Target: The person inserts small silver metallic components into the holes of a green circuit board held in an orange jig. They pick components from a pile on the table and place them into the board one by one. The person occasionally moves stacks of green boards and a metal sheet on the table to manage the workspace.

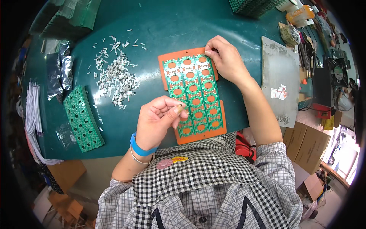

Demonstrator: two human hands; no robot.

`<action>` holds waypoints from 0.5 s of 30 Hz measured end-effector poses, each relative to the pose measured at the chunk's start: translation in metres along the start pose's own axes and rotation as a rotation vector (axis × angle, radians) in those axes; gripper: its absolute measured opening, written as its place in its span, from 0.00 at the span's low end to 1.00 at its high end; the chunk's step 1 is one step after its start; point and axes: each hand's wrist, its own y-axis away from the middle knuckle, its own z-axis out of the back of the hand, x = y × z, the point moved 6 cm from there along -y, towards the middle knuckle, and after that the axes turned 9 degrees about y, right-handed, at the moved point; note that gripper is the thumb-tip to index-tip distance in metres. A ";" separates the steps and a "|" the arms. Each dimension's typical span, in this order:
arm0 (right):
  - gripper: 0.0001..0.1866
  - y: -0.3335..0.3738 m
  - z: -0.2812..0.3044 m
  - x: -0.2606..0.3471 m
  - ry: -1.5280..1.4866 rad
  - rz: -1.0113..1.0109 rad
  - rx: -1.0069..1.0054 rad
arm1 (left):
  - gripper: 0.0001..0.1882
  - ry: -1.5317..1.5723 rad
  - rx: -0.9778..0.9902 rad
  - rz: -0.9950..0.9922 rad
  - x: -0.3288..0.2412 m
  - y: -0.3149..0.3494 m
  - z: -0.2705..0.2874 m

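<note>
A green circuit board panel point(195, 87) with rows of oval cutouts lies on an orange fixture plate point(202, 138) in front of me. My left hand point(160, 116) is raised above the panel's lower left side. Its thumb and index finger pinch a tiny dark piece point(181, 105), too small to name. My right hand point(225, 57) rests at the far right corner of the panel and plate. The fingers there are curled closed, and their tips hide whatever they hold. Left of the panel, a loose pile of small silvery-white strips point(119, 78) is spread on the table.
A stack of green panels point(83, 118) stands at the left, near white cables point(33, 110) and silvery bags point(61, 72). More panels point(70, 19) are piled at the far left. A grey metal sheet point(280, 82) lies on the right, with tools point(307, 49) beyond it.
</note>
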 end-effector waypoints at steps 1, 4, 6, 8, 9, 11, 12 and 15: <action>0.04 0.000 0.000 0.000 -0.002 0.007 0.001 | 0.07 -0.002 0.000 0.002 0.000 -0.001 0.001; 0.04 0.002 0.001 -0.001 0.011 0.052 -0.024 | 0.07 -0.001 -0.003 0.024 0.002 -0.002 0.001; 0.04 0.002 0.000 -0.001 0.022 0.062 -0.034 | 0.06 0.007 0.000 0.025 0.003 -0.003 0.000; 0.04 0.001 0.002 0.001 0.033 0.039 -0.030 | 0.06 0.007 0.000 0.025 0.003 -0.003 0.001; 0.04 0.001 0.002 0.001 0.040 0.038 -0.034 | 0.07 0.004 -0.001 0.024 0.003 -0.003 0.001; 0.04 0.001 0.002 0.002 0.057 0.036 -0.042 | 0.07 -0.003 -0.003 0.020 0.003 -0.003 0.002; 0.04 0.001 0.002 0.002 0.055 0.034 -0.041 | 0.07 -0.006 -0.004 0.015 0.003 -0.002 0.002; 0.04 0.001 0.002 0.001 0.045 0.034 -0.040 | 0.07 -0.011 -0.007 0.017 0.002 -0.002 0.003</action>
